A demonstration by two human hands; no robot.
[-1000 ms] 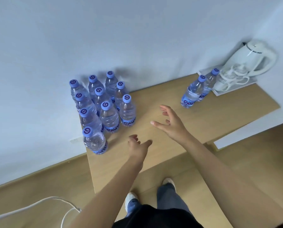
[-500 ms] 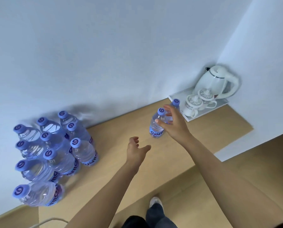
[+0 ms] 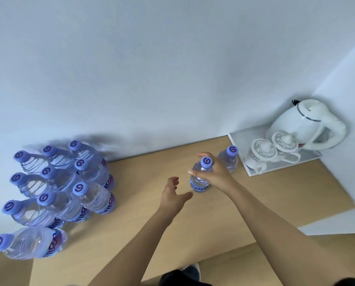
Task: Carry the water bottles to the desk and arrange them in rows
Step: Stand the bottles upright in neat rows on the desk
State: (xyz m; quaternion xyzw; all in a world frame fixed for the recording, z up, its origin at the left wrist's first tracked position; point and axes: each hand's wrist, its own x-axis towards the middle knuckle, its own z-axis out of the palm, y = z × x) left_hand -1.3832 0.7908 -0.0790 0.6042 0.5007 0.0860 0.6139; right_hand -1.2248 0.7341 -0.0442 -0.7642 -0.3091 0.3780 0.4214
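On the desk [image 3: 275, 195], right hand [image 3: 217, 176] fingers [image 3: 195, 172] wrap a bottle [image 3: 200, 180]; left hand [image 3: 172, 195] fingers spread, empty.

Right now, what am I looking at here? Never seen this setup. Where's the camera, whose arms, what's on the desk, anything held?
There is no machine: a person wears a wide-angle camera on the head, looking forward and down, so the two bare arms coming in from the bottom are their own. The lens bends the edges, which is why the bottles at the left seem to lean.

The wooden desk stands against a white wall. At its left end is a group of water bottles with blue caps, set in rows. At the right end a white tray carries a white kettle and two lidded cups.

The right hand grips one bottle near its neck, just beside another bottle next to the tray. The left hand is open above the desk and holds nothing.
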